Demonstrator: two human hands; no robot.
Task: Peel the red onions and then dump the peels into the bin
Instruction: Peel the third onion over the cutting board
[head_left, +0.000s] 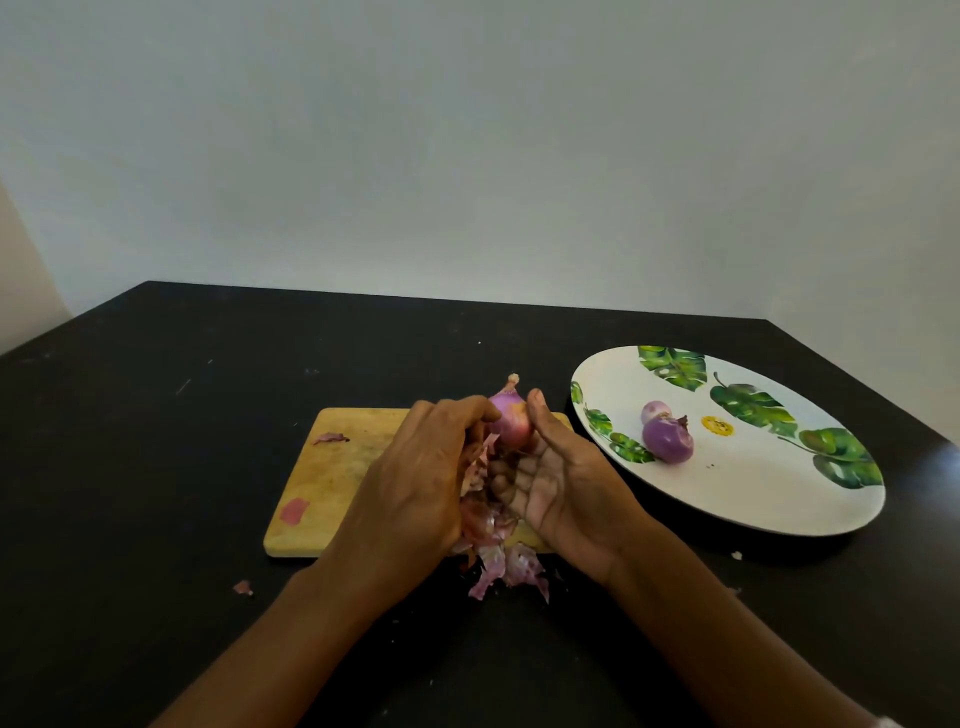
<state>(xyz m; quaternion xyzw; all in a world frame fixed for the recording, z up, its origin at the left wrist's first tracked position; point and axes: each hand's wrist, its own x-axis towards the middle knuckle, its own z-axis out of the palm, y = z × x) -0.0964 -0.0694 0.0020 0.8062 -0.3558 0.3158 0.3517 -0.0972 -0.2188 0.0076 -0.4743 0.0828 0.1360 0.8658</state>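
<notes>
A red onion (510, 418) is held above the wooden cutting board (332, 467). My right hand (556, 478) cradles it, thumb against its right side and fingers curled beneath. My left hand (421, 467) pinches at the onion's left side, where loose papery skin hangs. A pile of pink peels (498, 551) lies under my hands, spilling over the board's near edge. Two peeled onions (666, 436) sit on the white leaf-patterned plate (753, 499) to the right. No bin is in view.
The black table (156, 467) carries stray peel bits: one on the board's far left (330, 438), one on its near left (294, 510), one on the table (242, 587). A plain wall stands behind the table's far edge.
</notes>
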